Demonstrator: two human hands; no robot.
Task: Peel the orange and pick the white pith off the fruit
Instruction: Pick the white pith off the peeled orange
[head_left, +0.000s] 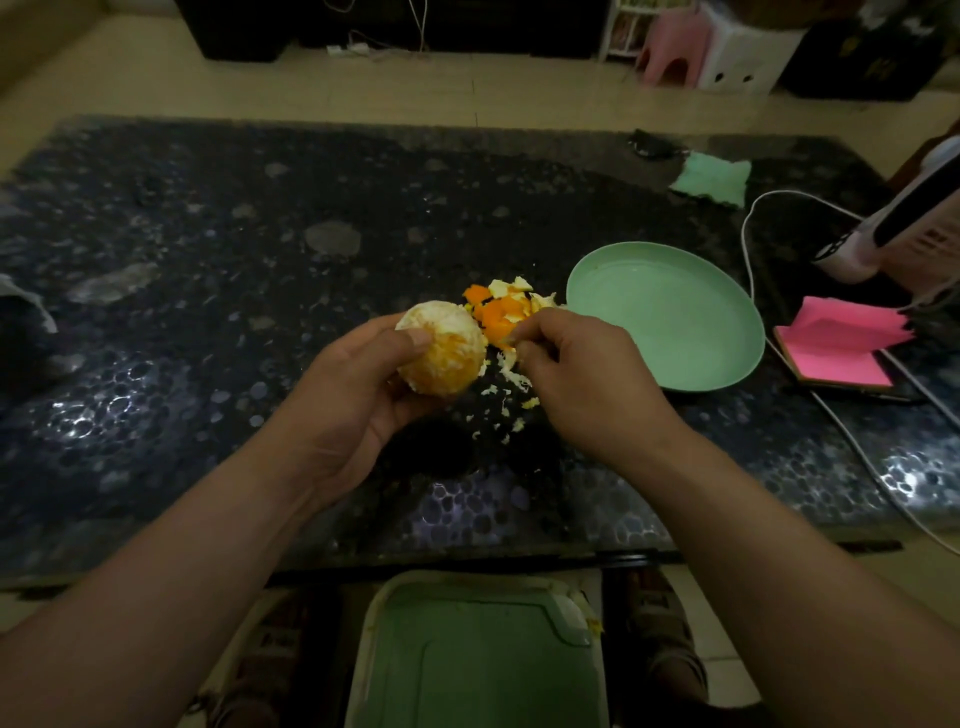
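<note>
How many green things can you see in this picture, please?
3: a plate on the table right of the peel scraps, a cloth near the table's far right corner, and a bin below the near edge. I see no others.

A left hand (358, 384) grips a peeled orange (444, 347) above a dark table (208, 260); the right hand (582, 374) apparently pinches pith beside peel scraps (501, 306).

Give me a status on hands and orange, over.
Left hand grips peeled orange. Right hand pinches pith scrap beside it. Peel pile on table behind; nothing in the way.
</note>
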